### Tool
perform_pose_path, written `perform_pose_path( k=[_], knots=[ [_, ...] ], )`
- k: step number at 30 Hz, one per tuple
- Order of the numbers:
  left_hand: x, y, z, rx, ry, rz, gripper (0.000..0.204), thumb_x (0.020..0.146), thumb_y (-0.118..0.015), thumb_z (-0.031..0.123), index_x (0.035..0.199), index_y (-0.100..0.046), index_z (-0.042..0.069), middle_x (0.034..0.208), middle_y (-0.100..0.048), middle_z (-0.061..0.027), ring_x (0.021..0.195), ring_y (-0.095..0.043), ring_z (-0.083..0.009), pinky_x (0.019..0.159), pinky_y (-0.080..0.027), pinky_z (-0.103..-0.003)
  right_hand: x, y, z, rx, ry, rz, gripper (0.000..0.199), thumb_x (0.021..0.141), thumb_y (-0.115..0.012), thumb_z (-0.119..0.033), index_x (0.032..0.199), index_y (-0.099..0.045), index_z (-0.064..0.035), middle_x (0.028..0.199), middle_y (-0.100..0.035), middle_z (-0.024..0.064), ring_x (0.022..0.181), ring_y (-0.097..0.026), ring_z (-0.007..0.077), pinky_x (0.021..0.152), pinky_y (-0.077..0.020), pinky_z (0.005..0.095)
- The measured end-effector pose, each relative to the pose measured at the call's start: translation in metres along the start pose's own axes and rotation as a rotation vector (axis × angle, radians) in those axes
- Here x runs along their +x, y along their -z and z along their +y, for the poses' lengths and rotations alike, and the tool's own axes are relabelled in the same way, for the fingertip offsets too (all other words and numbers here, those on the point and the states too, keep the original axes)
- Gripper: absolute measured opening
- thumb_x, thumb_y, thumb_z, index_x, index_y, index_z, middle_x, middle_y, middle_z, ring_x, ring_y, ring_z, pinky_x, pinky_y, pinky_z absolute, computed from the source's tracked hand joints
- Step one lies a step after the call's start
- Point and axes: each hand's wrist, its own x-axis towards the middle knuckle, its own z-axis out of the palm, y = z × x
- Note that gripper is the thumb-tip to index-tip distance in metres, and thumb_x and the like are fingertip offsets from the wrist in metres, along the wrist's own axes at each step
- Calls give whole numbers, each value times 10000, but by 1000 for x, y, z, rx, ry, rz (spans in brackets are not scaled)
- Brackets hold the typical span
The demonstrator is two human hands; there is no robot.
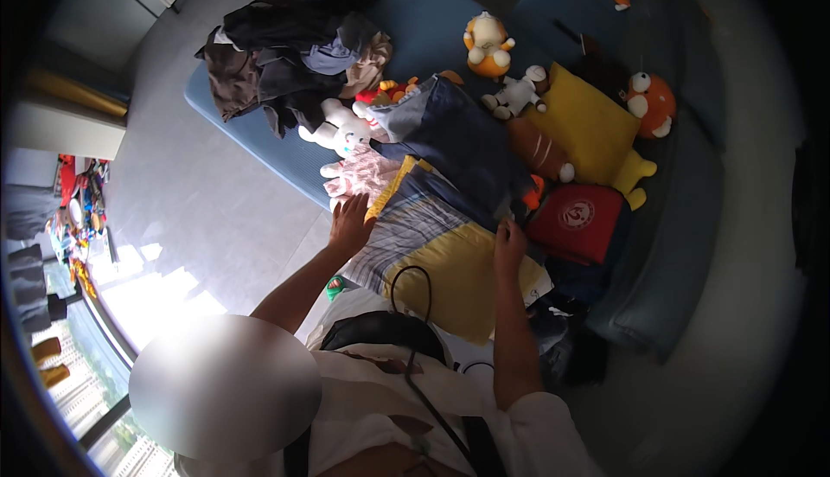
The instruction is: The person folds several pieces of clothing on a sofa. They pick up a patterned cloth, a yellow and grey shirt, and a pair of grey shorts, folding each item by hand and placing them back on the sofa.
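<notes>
A large cloth (415,226) with grey plaid, yellow and dark blue parts lies spread in front of me, its near part hanging toward my body. My left hand (350,224) rests at its yellow left edge, fingers stretched out and slightly apart. On the other side, my right hand (510,239) is closed on the cloth's right edge, fingers pinched together. Just beyond my left hand is a pink-clothed white plush rabbit (347,135). To the right of my right hand sits a red case (577,222) with a round white emblem.
The blue sofa (415,1) carries a heap of dark clothes (298,49) at the far left. Several plush toys surround a yellow cushion (592,127) on the right, with an orange-and-white plush (488,44) further back. Grey floor (207,192) stretches to the left; a black cable (406,282) loops before my chest.
</notes>
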Motion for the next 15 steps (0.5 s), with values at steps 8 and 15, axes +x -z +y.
perform_pose_path(
  k=[8,15],
  knots=[
    [-75,51,-11,-215,352,-38,379,807,-560,213,1134,-500,33,1154,-529,-156,1097,-468,-325,919,-383,-401,96,-36,-19,-201,-179,-336,419,798,-568,-325,1063,-542,-2,1006,-581,196,968,-538,361,834,-418,407],
    [-76,86,-11,-410,368,63,275,842,-544,172,1077,-556,31,1070,-586,-156,1000,-568,-273,835,-459,-356,112,59,-231,1082,-152,-243,472,902,-473,-336,1230,-416,-2,1205,-477,96,1063,-485,209,872,-398,331]
  ],
)
